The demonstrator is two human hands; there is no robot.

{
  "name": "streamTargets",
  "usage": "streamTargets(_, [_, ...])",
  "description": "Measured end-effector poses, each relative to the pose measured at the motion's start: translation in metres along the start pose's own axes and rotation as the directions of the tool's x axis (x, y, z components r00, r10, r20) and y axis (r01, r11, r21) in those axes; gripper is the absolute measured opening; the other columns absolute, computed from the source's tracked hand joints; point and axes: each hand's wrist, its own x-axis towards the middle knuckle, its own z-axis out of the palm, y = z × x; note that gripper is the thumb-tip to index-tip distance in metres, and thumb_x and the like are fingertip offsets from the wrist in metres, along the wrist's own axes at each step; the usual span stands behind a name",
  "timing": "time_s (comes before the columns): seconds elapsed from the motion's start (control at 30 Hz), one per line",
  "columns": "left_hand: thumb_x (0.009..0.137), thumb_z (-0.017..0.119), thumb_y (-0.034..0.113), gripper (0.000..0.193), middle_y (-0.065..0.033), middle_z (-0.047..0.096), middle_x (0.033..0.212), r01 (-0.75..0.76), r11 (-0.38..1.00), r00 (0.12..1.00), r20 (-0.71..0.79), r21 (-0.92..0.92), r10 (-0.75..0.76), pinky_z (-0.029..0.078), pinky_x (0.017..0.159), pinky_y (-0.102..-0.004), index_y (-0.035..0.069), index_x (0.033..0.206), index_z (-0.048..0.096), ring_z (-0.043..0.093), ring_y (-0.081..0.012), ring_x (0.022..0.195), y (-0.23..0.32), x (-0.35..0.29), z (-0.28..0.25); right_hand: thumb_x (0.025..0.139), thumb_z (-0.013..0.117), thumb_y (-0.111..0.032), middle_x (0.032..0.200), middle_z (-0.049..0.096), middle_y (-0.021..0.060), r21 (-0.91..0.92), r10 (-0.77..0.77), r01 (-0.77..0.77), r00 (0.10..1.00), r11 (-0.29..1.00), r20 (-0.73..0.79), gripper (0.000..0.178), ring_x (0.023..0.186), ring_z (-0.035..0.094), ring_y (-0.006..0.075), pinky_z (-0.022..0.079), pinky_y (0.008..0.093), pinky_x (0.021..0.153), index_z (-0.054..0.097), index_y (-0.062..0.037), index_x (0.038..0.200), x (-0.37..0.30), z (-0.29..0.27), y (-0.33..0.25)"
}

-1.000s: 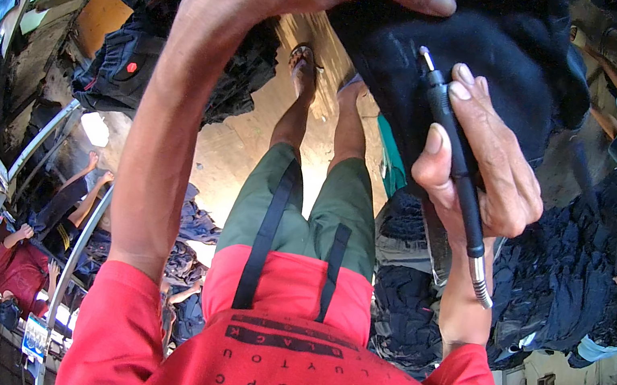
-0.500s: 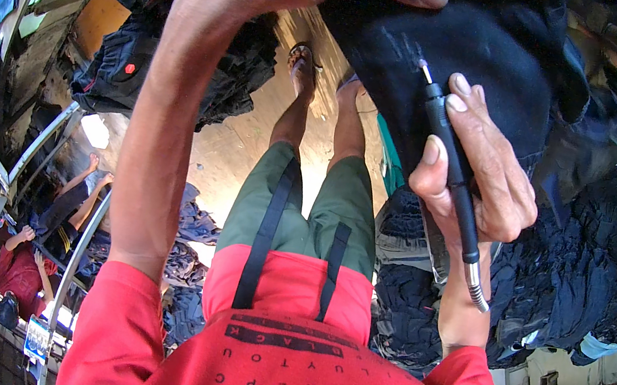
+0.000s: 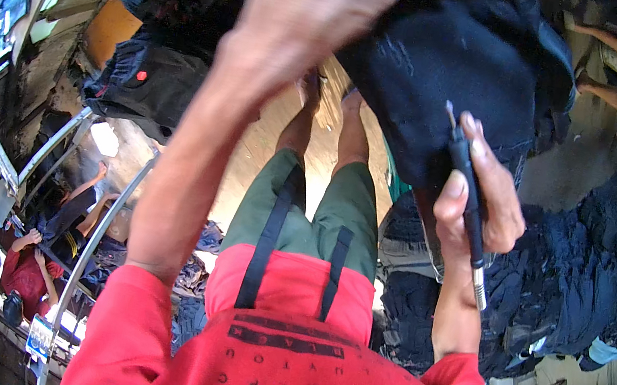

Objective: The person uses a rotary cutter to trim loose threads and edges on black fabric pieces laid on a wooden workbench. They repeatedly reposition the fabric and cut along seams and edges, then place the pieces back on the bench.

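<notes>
A dark denim garment (image 3: 458, 79) spreads out in front of me, with pale scuff marks near its upper left part. My right hand (image 3: 487, 198) is closed around a black pen-shaped rotary tool handpiece (image 3: 468, 174). Its thin tip points up and away, over the cloth; whether it touches cannot be made out. A ribbed metal end shows at the near side of the handpiece. My left hand (image 3: 315, 6) is at the top edge, slightly blurred, its thumb stretched out along the garment's far left part. Its other fingers run out of view.
Dark garments (image 3: 156, 81) are piled at the far left, and a large heap of dark denim (image 3: 556, 275) lies on the right. A metal rail (image 3: 103, 227) stands at left, with co-workers (image 3: 30, 272) beyond it. Other people's limbs (image 3: 603, 91) show at far right.
My left hand has turned and shifted, so its back now shows. The right hand has drawn the handpiece slightly nearer and away from the scuffed patch, where the pale marks look larger.
</notes>
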Motion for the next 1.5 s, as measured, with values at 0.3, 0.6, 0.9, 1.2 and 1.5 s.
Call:
streamTargets(0.3, [0.082, 0.092, 0.045, 0.053, -0.0147, 0.067, 0.118, -0.246, 0.966, 0.927, -0.312, -0.083, 0.209, 0.046, 0.102, -0.05, 0.005, 0.114, 0.076, 0.063, -0.0366, 0.116, -0.006, 0.057, 0.04, 0.084, 0.082, -0.003, 0.111, 0.081, 0.0248, 0.014, -0.236, 0.235, 0.971, 0.972, 0.044, 0.029, 0.108, 0.082, 0.0372, 0.065, 0.0487, 0.102, 0.081, 0.0067, 0.112, 0.008, 0.002, 0.027])
streamTargets(0.6, [0.084, 0.091, 0.047, 0.057, -0.0191, 0.068, 0.122, -0.248, 0.967, 0.914, -0.346, -0.055, 0.214, 0.047, 0.103, -0.0503, 0.003, 0.115, 0.074, 0.063, -0.0408, 0.118, -0.009, 0.056, 0.046, 0.085, 0.084, -0.004, 0.105, 0.082, 0.0202, 0.014, -0.319, 0.319, 0.946, 0.948, 0.059, 0.028, 0.105, 0.083, 0.0347, 0.067, 0.0475, 0.1, 0.083, 0.0046, 0.111, 0.033, 0.014, 0.022])
streamTargets(0.9, [0.084, 0.09, 0.046, 0.055, -0.0208, 0.069, 0.122, -0.285, 0.956, 0.899, -0.367, -0.077, 0.238, 0.049, 0.1, -0.0514, 0.001, 0.112, 0.075, 0.065, -0.0416, 0.114, -0.011, 0.056, 0.047, 0.085, 0.083, -0.004, 0.104, 0.082, 0.0209, 0.014, -0.302, 0.302, 0.951, 0.953, 0.072, 0.027, 0.105, 0.082, 0.035, 0.067, 0.048, 0.1, 0.082, 0.0048, 0.11, 0.031, 0.015, 0.022])
streamTargets(1.2, [0.084, 0.091, 0.044, 0.053, -0.0213, 0.071, 0.115, -0.265, 0.956, 0.922, -0.324, -0.126, 0.213, 0.052, 0.097, -0.0496, 0.0, 0.109, 0.075, 0.068, -0.0412, 0.109, -0.01, 0.057, 0.043, 0.084, 0.083, -0.003, 0.105, 0.082, 0.0215, 0.016, -0.267, 0.267, 0.96, 0.964, 0.089, 0.028, 0.106, 0.082, 0.0357, 0.066, 0.0486, 0.101, 0.082, 0.005, 0.111, 0.024, 0.007, 0.023])
streamTargets(1.5, [0.083, 0.092, 0.04, 0.048, -0.0198, 0.073, 0.112, -0.32, 0.94, 0.895, -0.362, -0.118, 0.259, 0.054, 0.094, -0.0482, 0.001, 0.108, 0.076, 0.071, -0.0399, 0.105, -0.01, 0.058, 0.044, 0.085, 0.083, -0.004, 0.108, 0.081, 0.0225, 0.002, -0.252, 0.253, 0.964, 0.968, 0.086, 0.029, 0.106, 0.082, 0.0365, 0.067, 0.049, 0.1, 0.081, 0.0051, 0.113, 0.017, 0.003, 0.025])
